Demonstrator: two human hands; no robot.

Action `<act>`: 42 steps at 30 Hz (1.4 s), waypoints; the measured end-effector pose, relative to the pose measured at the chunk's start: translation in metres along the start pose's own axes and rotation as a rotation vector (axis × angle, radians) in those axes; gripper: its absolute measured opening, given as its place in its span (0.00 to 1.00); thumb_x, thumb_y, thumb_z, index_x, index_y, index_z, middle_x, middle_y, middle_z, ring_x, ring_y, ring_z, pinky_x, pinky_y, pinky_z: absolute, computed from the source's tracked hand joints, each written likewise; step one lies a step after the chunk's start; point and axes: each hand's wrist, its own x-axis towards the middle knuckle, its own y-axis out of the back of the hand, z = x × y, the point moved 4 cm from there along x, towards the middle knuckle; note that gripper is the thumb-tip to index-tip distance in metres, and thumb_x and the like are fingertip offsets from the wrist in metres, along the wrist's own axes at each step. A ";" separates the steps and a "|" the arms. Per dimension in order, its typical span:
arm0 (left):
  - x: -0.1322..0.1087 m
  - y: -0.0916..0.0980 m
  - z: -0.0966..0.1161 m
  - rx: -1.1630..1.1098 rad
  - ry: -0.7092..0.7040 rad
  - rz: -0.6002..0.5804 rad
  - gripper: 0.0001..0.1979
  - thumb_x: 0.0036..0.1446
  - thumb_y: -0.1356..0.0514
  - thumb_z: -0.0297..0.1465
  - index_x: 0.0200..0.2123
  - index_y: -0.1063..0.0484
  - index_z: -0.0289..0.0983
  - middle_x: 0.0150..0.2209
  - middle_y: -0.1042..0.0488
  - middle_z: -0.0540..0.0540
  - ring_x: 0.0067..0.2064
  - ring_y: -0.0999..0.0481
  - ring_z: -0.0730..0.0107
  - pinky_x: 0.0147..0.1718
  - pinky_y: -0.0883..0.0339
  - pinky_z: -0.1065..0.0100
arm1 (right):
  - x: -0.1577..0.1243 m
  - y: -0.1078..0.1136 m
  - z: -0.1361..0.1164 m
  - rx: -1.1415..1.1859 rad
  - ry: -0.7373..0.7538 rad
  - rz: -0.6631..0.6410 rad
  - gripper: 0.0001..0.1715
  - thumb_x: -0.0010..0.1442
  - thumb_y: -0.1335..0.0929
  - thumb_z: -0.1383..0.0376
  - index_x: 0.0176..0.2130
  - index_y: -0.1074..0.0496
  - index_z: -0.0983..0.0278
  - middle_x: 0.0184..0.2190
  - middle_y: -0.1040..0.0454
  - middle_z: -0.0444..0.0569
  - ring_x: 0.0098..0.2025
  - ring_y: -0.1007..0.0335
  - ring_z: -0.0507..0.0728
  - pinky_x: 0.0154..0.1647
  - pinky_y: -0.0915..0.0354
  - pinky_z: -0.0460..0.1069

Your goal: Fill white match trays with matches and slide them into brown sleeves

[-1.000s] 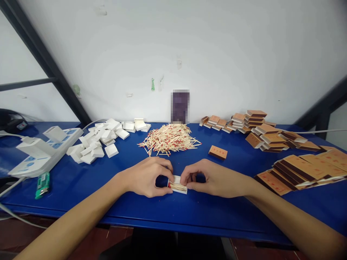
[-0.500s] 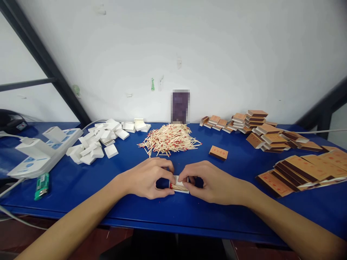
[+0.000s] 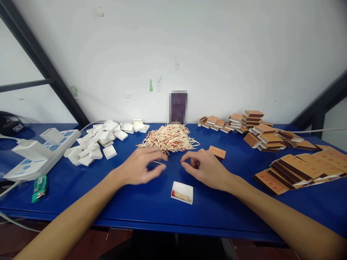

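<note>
A small white matchbox tray (image 3: 182, 192) with a few red-tipped matches in it lies alone on the blue table (image 3: 108, 196), near the front edge. Neither hand touches it. My left hand (image 3: 139, 167) hovers beyond it to the left, fingers curved and apart. A single match (image 3: 157, 162) lies by its fingertips. To the right of the tray and further back is my right hand (image 3: 207, 169), loosely curled, with nothing visible in it. Both hands are just in front of the big pile of loose matches (image 3: 169, 137).
One orange matchbox (image 3: 217, 152) lies beside my right hand. White trays (image 3: 94, 144) are heaped at the left, near a power strip (image 3: 35, 155) and a green lighter (image 3: 38, 187). Orange boxes (image 3: 255, 126) and flat sleeves (image 3: 298, 169) fill the right side.
Both hands have let go of the white tray and moved away from me toward the match pile. The tray now lies free on the table.
</note>
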 end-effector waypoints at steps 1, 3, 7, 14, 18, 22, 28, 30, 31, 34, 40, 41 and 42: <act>-0.001 0.006 -0.010 0.082 0.036 0.036 0.10 0.63 0.47 0.32 0.41 0.28 0.36 0.36 0.26 0.45 0.37 0.28 0.67 0.38 0.36 0.66 | 0.003 -0.002 0.002 -0.011 -0.015 -0.015 0.09 0.62 0.34 0.63 0.37 0.25 0.63 0.16 0.33 0.38 0.18 0.41 0.48 0.29 0.43 0.46; -0.004 0.012 -0.027 0.200 0.079 -0.003 0.09 0.62 0.47 0.31 0.38 0.27 0.36 0.34 0.27 0.46 0.35 0.29 0.68 0.35 0.37 0.67 | 0.010 -0.007 0.002 -0.067 0.004 -0.071 0.11 0.62 0.35 0.64 0.42 0.25 0.64 0.18 0.31 0.40 0.20 0.39 0.50 0.27 0.45 0.46; -0.009 0.015 -0.041 0.229 0.133 -0.081 0.08 0.59 0.44 0.32 0.38 0.27 0.36 0.33 0.28 0.47 0.32 0.30 0.69 0.32 0.39 0.69 | 0.025 -0.021 -0.009 -0.279 0.131 -0.164 0.16 0.66 0.37 0.65 0.50 0.27 0.63 0.33 0.22 0.50 0.33 0.28 0.55 0.33 0.42 0.47; -0.008 0.004 -0.039 0.163 0.161 -0.185 0.06 0.57 0.43 0.29 0.34 0.26 0.37 0.33 0.28 0.49 0.33 0.30 0.71 0.32 0.42 0.70 | 0.039 -0.034 -0.016 -0.413 0.112 -0.165 0.15 0.69 0.40 0.62 0.47 0.27 0.64 0.37 0.21 0.54 0.37 0.26 0.58 0.34 0.43 0.49; -0.006 0.000 -0.035 0.143 0.137 -0.167 0.06 0.57 0.43 0.28 0.31 0.26 0.37 0.32 0.29 0.49 0.35 0.30 0.69 0.38 0.43 0.67 | 0.034 -0.030 -0.008 -0.330 0.066 -0.119 0.10 0.66 0.37 0.64 0.37 0.27 0.64 0.33 0.23 0.50 0.34 0.29 0.55 0.31 0.46 0.48; 0.000 -0.007 -0.024 0.151 0.111 -0.131 0.07 0.58 0.41 0.31 0.29 0.25 0.37 0.28 0.30 0.50 0.35 0.32 0.68 0.42 0.46 0.63 | 0.023 -0.022 -0.004 -0.277 0.034 -0.093 0.07 0.60 0.35 0.66 0.29 0.31 0.64 0.28 0.27 0.46 0.30 0.36 0.53 0.29 0.49 0.47; 0.008 -0.023 -0.011 0.107 0.101 -0.133 0.08 0.59 0.42 0.30 0.31 0.24 0.36 0.24 0.29 0.51 0.27 0.33 0.72 0.36 0.42 0.66 | 0.010 -0.005 -0.001 -0.075 -0.030 -0.150 0.13 0.64 0.36 0.62 0.28 0.30 0.63 0.19 0.34 0.40 0.21 0.42 0.50 0.26 0.48 0.46; 0.008 -0.025 -0.011 0.117 0.110 -0.139 0.08 0.60 0.42 0.30 0.31 0.24 0.36 0.23 0.29 0.51 0.26 0.32 0.73 0.34 0.42 0.68 | 0.008 0.002 0.004 -0.088 -0.037 -0.154 0.07 0.62 0.36 0.65 0.34 0.28 0.62 0.18 0.34 0.39 0.21 0.41 0.50 0.26 0.48 0.46; 0.008 -0.026 -0.012 0.124 0.117 -0.139 0.08 0.60 0.43 0.30 0.32 0.24 0.36 0.23 0.29 0.51 0.26 0.32 0.73 0.32 0.42 0.68 | 0.008 0.004 0.006 -0.092 -0.034 -0.174 0.07 0.61 0.36 0.66 0.37 0.28 0.62 0.18 0.34 0.39 0.20 0.41 0.50 0.26 0.48 0.46; 0.006 -0.025 -0.014 0.135 0.134 -0.142 0.09 0.61 0.43 0.31 0.33 0.23 0.37 0.22 0.28 0.51 0.25 0.31 0.73 0.28 0.45 0.70 | 0.007 0.004 0.011 -0.092 0.029 -0.220 0.10 0.61 0.36 0.68 0.42 0.27 0.62 0.21 0.31 0.41 0.23 0.38 0.51 0.27 0.46 0.47; 0.004 -0.024 -0.009 0.054 0.098 -0.218 0.10 0.64 0.46 0.31 0.36 0.24 0.37 0.18 0.32 0.54 0.19 0.36 0.77 0.23 0.47 0.72 | 0.006 0.000 0.006 -0.109 0.187 -0.210 0.15 0.60 0.37 0.71 0.46 0.27 0.63 0.32 0.26 0.47 0.33 0.34 0.54 0.33 0.42 0.48; 0.005 -0.025 -0.008 0.034 0.085 -0.235 0.10 0.65 0.46 0.31 0.37 0.25 0.37 0.19 0.32 0.54 0.19 0.36 0.77 0.23 0.46 0.72 | 0.006 0.000 0.005 -0.107 0.198 -0.225 0.16 0.60 0.37 0.71 0.46 0.27 0.62 0.31 0.27 0.46 0.32 0.34 0.54 0.33 0.42 0.48; 0.005 -0.025 -0.006 0.015 0.071 -0.244 0.10 0.65 0.46 0.31 0.37 0.25 0.37 0.20 0.31 0.54 0.21 0.34 0.77 0.24 0.44 0.73 | 0.005 0.000 0.005 -0.108 0.209 -0.237 0.15 0.60 0.37 0.71 0.45 0.27 0.62 0.31 0.27 0.46 0.32 0.34 0.53 0.33 0.42 0.47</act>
